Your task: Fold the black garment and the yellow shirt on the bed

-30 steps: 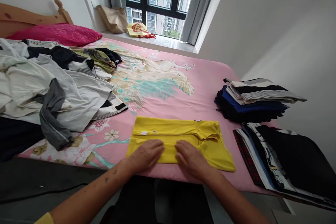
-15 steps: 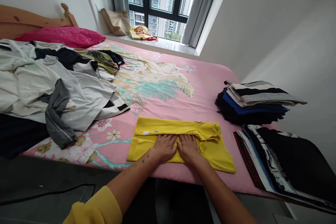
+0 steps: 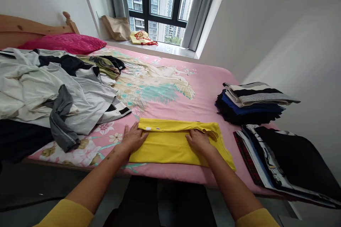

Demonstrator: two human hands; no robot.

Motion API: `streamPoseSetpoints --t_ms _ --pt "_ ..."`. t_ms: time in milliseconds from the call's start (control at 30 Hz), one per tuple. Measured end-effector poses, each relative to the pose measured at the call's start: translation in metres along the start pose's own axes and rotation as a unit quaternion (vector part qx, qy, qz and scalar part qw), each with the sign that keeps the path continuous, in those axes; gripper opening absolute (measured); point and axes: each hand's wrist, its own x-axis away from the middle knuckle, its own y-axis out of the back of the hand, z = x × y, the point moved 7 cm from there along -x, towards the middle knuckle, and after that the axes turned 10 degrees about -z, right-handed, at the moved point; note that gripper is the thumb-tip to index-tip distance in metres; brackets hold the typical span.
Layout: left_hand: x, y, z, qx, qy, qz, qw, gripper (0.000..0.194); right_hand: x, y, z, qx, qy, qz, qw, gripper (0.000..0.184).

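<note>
A yellow shirt (image 3: 165,149) lies on the near edge of the bed, its far side folded over in a long strip with small white tags on it. My left hand (image 3: 132,137) rests on the shirt's left end, fingers spread and reaching to the fold. On the right part of the shirt lies my right hand (image 3: 198,140), palm down, its fingertips partly hidden beneath the folded strip. Both hands look flat, and neither grips anything.
Loose clothes (image 3: 80,95) are heaped on the left of the bed (image 3: 170,110). Two stacks of folded clothes stand on the right: a farther one (image 3: 253,104) and a nearer one (image 3: 290,163). A pink pillow (image 3: 66,42) lies behind the heap.
My hands have moved apart from the shirt's middle, the left one to its left end and the right one slightly rightward. The shirt's lower layer looks smoother.
</note>
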Motion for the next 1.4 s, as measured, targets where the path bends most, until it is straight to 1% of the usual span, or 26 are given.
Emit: streamPoseSetpoints --t_ms 67,133,200,300,400,467,533,600,633,700,800,867,933,1000,1067,1100,1167,1200,1233,1300,1367,1400 --pt "0.011 0.007 0.004 0.020 -0.053 -0.010 0.998 0.038 0.006 0.008 -0.016 -0.023 0.026 0.011 0.999 0.038" --pt "0.023 0.013 0.008 0.041 -0.101 -0.035 0.993 0.035 0.016 0.012 -0.033 -0.049 0.050 0.019 0.997 0.034" --pt "0.032 0.017 0.010 0.062 -0.126 -0.064 0.988 0.030 0.026 0.015 -0.047 -0.072 0.067 0.013 0.995 0.029" --pt "0.036 0.019 0.010 0.072 -0.119 -0.075 0.987 0.017 0.038 0.016 -0.060 -0.091 0.056 -0.009 0.994 0.018" --pt "0.033 0.024 0.008 0.064 -0.081 -0.065 0.992 0.009 0.045 0.018 -0.067 -0.127 0.000 -0.038 0.991 0.005" --pt "0.029 0.029 0.007 0.078 -0.056 -0.072 0.993 0.009 0.046 0.022 -0.069 -0.160 -0.037 -0.082 0.983 0.005" --pt "0.025 0.034 0.009 0.097 -0.036 -0.093 0.990 0.009 0.044 0.028 -0.069 -0.178 -0.059 -0.145 0.972 0.008" --pt "0.020 0.034 0.012 0.101 -0.016 -0.110 0.989 0.011 0.038 0.030 -0.069 -0.175 -0.066 -0.206 0.961 0.011" --pt "0.017 0.031 0.014 0.098 -0.007 -0.112 0.989 0.013 0.035 0.028 -0.068 -0.166 -0.065 -0.225 0.958 0.013" --pt "0.013 0.022 0.019 0.088 0.013 -0.111 0.990 0.016 0.026 0.018 -0.065 -0.138 -0.050 -0.240 0.960 0.020" --pt "0.012 0.012 0.025 0.095 0.033 -0.121 0.988 0.019 0.018 0.002 -0.063 -0.097 -0.017 -0.237 0.966 0.025" --pt "0.014 0.011 0.027 0.122 0.041 -0.122 0.984 0.020 0.019 0.000 -0.064 -0.082 -0.010 -0.243 0.967 0.027" --pt "0.018 0.016 0.028 0.139 0.049 -0.141 0.979 0.022 0.027 0.008 -0.063 -0.065 -0.021 -0.268 0.961 0.032" --pt "0.023 0.028 0.023 0.126 0.041 -0.185 0.974 0.022 0.039 0.024 -0.056 -0.058 -0.026 -0.305 0.950 0.035" --pt "0.030 0.037 0.006 0.111 -0.008 -0.220 0.969 0.021 0.051 0.037 -0.040 -0.072 0.004 -0.321 0.944 0.030" --pt "0.033 0.038 -0.007 0.110 -0.048 -0.218 0.969 0.022 0.056 0.041 -0.030 -0.085 0.030 -0.316 0.945 0.027" --pt "0.042 0.032 -0.031 0.113 -0.134 -0.185 0.967 0.027 0.065 0.043 -0.017 -0.104 0.068 -0.301 0.946 0.023" --pt "0.046 0.025 -0.041 0.108 -0.167 -0.161 0.967 0.030 0.069 0.042 -0.017 -0.108 0.070 -0.301 0.945 0.022" --pt "0.050 0.018 -0.046 0.096 -0.186 -0.137 0.968 0.031 0.073 0.041 -0.022 -0.111 0.057 -0.309 0.943 0.022" --pt "0.055 0.002 -0.046 0.061 -0.188 -0.095 0.976 0.036 0.082 0.036 -0.047 -0.107 0.001 -0.333 0.937 0.025" --pt "0.058 -0.009 -0.038 0.034 -0.170 -0.063 0.983 0.042 0.093 0.027 -0.083 -0.097 -0.067 -0.342 0.932 0.027" --pt "0.058 -0.011 -0.035 0.025 -0.161 -0.055 0.985 0.044 0.099 0.022 -0.102 -0.092 -0.093 -0.338 0.932 0.029"
